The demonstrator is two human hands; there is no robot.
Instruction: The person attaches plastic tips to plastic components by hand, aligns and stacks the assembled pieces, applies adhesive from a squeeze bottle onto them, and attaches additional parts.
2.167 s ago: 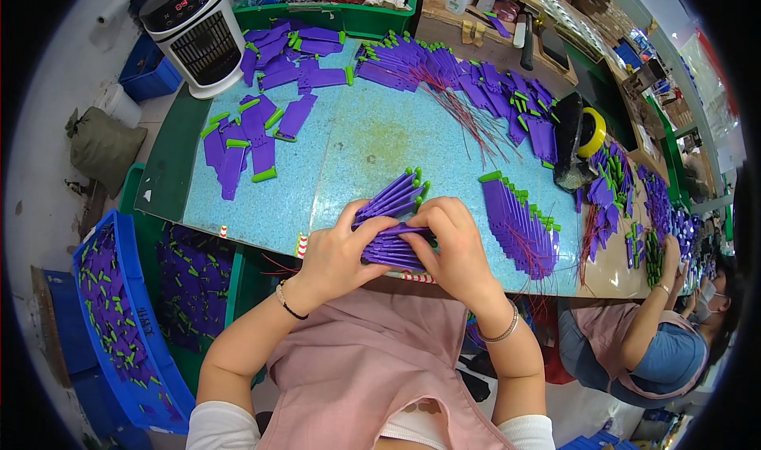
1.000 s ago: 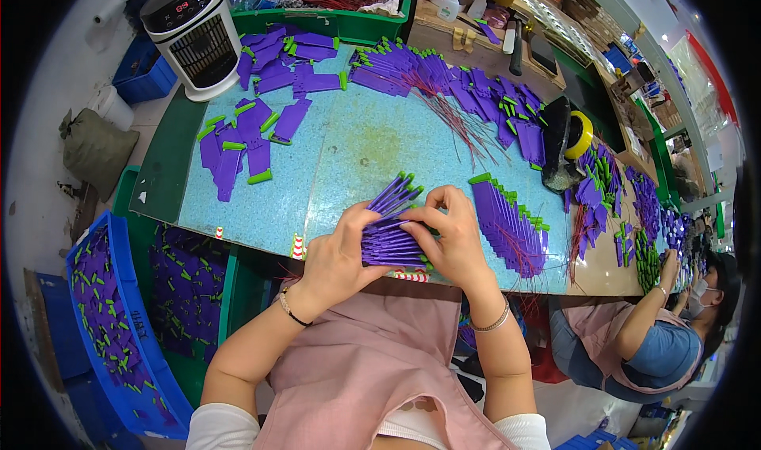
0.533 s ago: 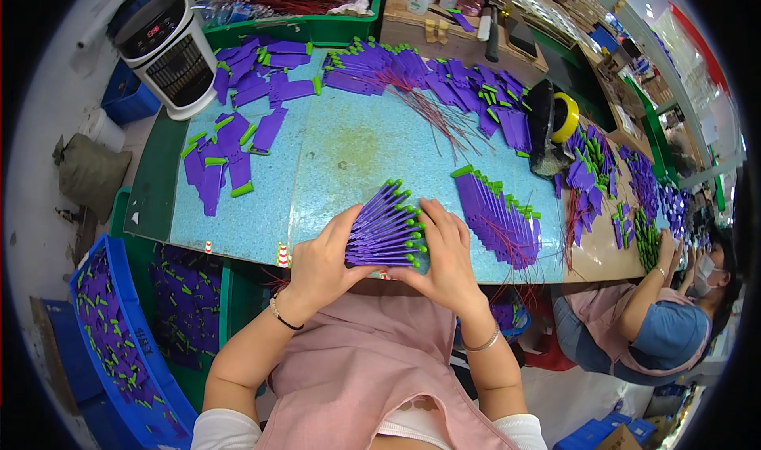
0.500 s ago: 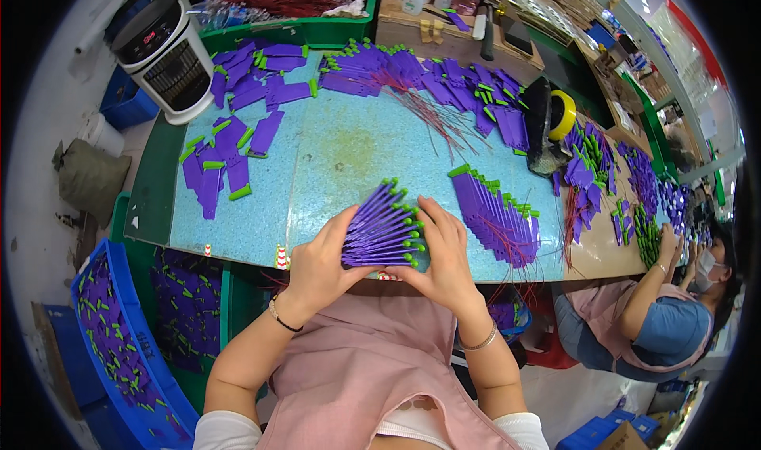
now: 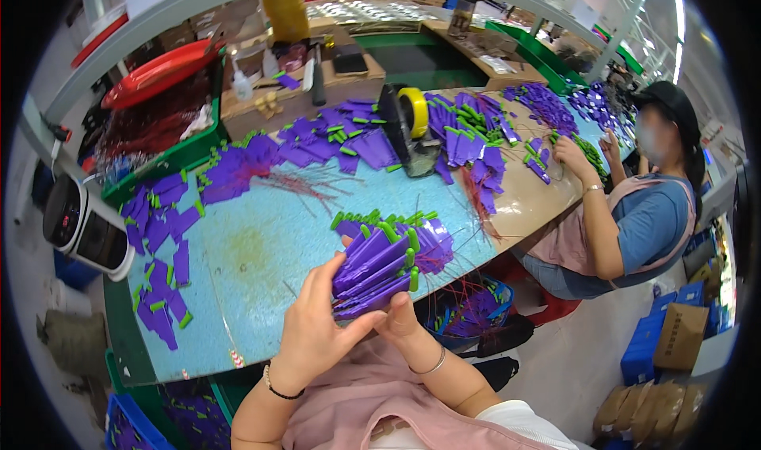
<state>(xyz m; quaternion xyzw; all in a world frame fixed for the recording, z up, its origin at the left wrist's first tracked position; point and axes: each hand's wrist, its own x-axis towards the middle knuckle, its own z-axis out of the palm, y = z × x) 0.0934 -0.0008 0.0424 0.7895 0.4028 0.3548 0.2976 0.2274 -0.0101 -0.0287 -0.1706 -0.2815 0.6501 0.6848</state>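
Note:
A fanned stack of flat purple pieces with green ends (image 5: 372, 272) is in front of my body, raised above the table's near edge. My left hand (image 5: 317, 315) is closed around its left and lower side, thumb stretched along the bottom. My right hand (image 5: 403, 323) closes on the stack's lower right corner, its other fingers hidden behind the pieces. Just beyond the stack, a row of overlapping purple pieces (image 5: 432, 244) with green ends lies on the blue table (image 5: 261, 291), with thin red strands near it.
Loose purple pieces (image 5: 162, 228) cover the table's left and far sides. A black tape dispenser (image 5: 408, 137) holds yellow tape. A white heater (image 5: 87, 228) stands at the left. A co-worker (image 5: 634, 204) sits at the right. A blue bin (image 5: 468, 311) of purple pieces is below the edge.
The view has swung to the right. The stack now tilts with its green ends toward the upper right, closer to the row on the table. Both hands stay on it.

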